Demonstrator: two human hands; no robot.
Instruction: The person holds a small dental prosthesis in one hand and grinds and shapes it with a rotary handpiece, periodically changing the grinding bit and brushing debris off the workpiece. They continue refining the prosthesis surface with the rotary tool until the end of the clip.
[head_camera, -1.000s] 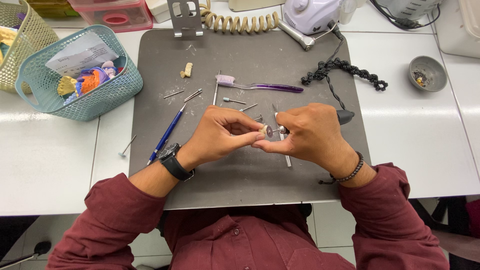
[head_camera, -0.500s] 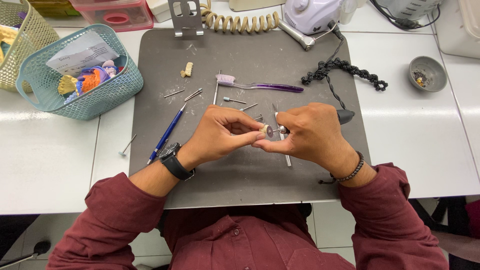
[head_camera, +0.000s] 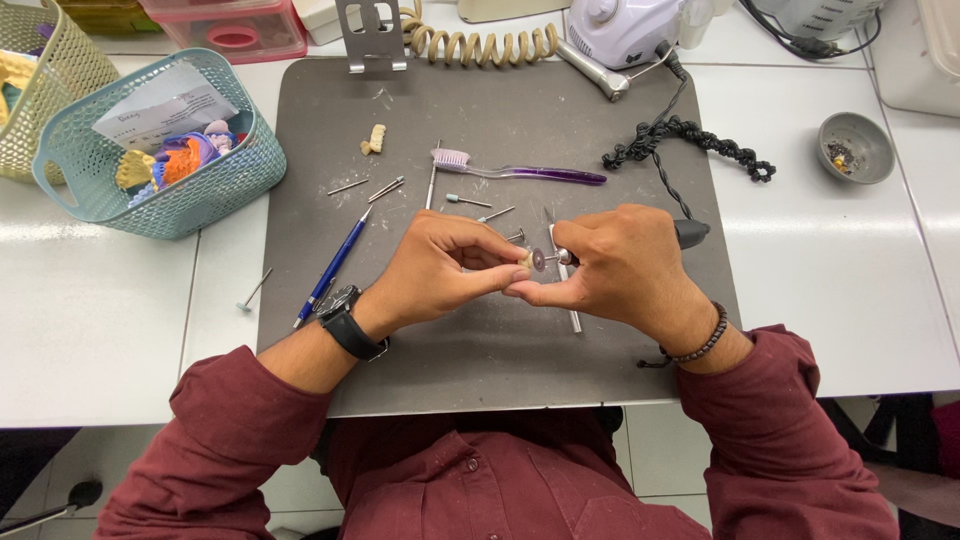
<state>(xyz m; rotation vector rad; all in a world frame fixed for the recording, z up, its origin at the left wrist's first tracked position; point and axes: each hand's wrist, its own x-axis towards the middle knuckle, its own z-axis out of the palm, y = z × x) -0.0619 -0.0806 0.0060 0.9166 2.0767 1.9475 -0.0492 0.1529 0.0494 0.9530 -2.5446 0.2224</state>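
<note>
My left hand (head_camera: 440, 268) pinches a small cream-coloured piece (head_camera: 525, 260) between thumb and fingertips over the dark grey mat (head_camera: 480, 340). My right hand (head_camera: 620, 265) is wrapped around a rotary handpiece (head_camera: 690, 233), whose small pinkish disc (head_camera: 539, 260) sits right against that piece. The handpiece's black coiled cord (head_camera: 690, 135) runs up the mat to the white motor unit (head_camera: 640, 25). Both hands meet at the mat's middle.
Loose burs (head_camera: 470, 201), a purple toothbrush (head_camera: 520, 172), a blue pen (head_camera: 333, 267) and a small tooth model (head_camera: 374, 139) lie on the mat. A teal basket (head_camera: 160, 150) with moulds stands left, a grey dish (head_camera: 855, 147) right. A metal pin (head_camera: 252, 291) rests on the white table.
</note>
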